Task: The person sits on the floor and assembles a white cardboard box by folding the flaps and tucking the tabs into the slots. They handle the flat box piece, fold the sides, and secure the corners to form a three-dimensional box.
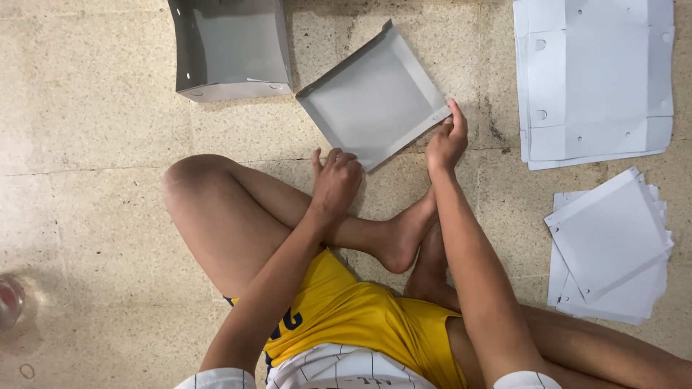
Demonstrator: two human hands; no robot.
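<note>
1. While the person sat cross-legged on the speckled floor (94,108), both hands worked on a grey cardboard lid (375,97) lying flat on the floor just beyond the knees, rotated like a diamond, its edges folded up into shallow walls.
2. Right hand (447,140) was at the lid's right corner; fingers pinched closed on the corner flap, thumb side up.
3. Left hand (335,180) rested at the lid's near edge, fingers curled in. Could not tell whether it gripped the edge or only touched it.
4. Assembled grey box (231,47) sat at the top of view, just left of the lid, apart from it, small holes along its side walls.
5. Stack of flat white die-cut sheets (595,79) lay at upper right, well apart from the hands, punched holes visible.
6. Second pile of folded white lids (613,245) lay at right, beside the right leg.
7. Blurred clear container (11,302) was at the left edge; kind unclear.
8. Person wore yellow shorts (360,317) and a white striped shirt.
</note>
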